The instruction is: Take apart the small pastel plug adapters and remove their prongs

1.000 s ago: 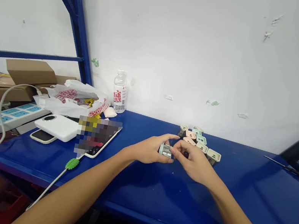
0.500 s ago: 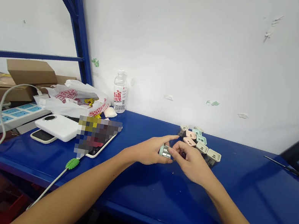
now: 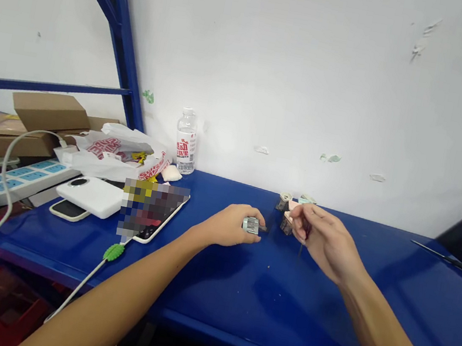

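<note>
The left hand (image 3: 231, 225) grips a small mint adapter housing (image 3: 251, 225). The right hand (image 3: 322, 241), narrowly pinched, is at pastel housings (image 3: 287, 223) at centre right; whether it holds one is unclear.

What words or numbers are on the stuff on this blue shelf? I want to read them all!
Nothing here can be read for sure.
Water bottle: red writing on its label, too small to read.
White plastic bag: red letters, too crumpled to read.
Tablet: its screen is blurred, so it can't be read.
</note>
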Demonstrator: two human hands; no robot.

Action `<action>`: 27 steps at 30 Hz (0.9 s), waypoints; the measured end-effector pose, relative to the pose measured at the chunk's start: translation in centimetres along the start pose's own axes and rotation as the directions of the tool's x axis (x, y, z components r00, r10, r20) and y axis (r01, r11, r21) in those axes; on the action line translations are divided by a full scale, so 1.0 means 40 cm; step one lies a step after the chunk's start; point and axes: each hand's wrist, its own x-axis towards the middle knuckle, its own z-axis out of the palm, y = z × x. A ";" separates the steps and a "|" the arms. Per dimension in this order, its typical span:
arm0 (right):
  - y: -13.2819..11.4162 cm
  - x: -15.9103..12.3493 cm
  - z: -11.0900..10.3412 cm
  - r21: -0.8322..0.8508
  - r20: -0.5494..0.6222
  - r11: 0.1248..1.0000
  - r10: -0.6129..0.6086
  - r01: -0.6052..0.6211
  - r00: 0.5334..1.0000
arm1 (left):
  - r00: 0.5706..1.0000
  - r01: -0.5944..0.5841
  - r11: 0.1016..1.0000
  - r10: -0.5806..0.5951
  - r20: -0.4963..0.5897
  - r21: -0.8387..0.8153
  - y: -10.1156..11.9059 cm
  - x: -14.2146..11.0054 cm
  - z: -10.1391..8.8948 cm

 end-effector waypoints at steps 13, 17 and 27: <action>0.060 -0.009 0.064 0.269 0.172 0.963 -0.080 0.032 0.982 | 0.994 0.018 1.000 -0.018 0.109 0.002 0.004 0.001 0.010; 0.063 -0.007 0.064 0.271 0.173 0.962 -0.090 0.041 0.981 | 0.992 0.008 0.999 -0.004 0.127 -0.033 0.007 -0.003 0.008; 0.040 -0.011 0.055 0.353 0.122 0.928 -0.174 0.121 0.977 | 0.959 -0.073 0.996 0.054 0.280 0.058 0.012 -0.010 0.011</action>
